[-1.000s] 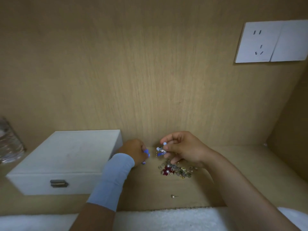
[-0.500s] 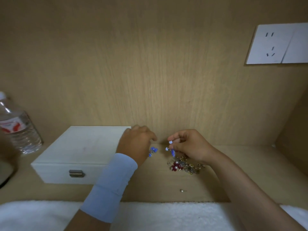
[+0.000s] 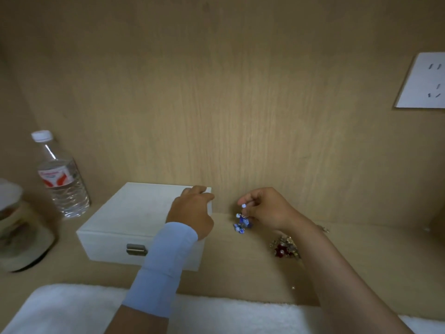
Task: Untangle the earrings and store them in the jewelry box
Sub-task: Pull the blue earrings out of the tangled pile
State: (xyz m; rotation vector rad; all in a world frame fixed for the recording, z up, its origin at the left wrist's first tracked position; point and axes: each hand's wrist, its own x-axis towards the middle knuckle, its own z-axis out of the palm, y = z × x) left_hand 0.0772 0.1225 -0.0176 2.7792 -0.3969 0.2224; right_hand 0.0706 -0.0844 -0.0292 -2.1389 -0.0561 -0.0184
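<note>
Wood-panel shelf (image 3: 240, 273), white towel (image 3: 216, 314) at near edge. One loose stud (image 3: 293, 287) near towel. Tangled pile (image 3: 285, 248) beside right forearm, not yet sorted. Right hand (image 3: 267, 210) pinching blue earring (image 3: 242, 224), dangling clear of shelf. Left hand (image 3: 192, 213) loosely curled on closed box (image 3: 125, 220) lid, holding nothing visible. Nothing stored so far, apparently; lid to open first.

The left hand (image 3: 192, 213) rests on the closed jewelry box (image 3: 134, 220) lid's right edge. The right hand (image 3: 267, 208) pinches blue earrings (image 3: 242, 224), seemingly 2, dangling above the shelf (image 3: 240, 266) beside a tangled pile (image 3: 285, 248).
</note>
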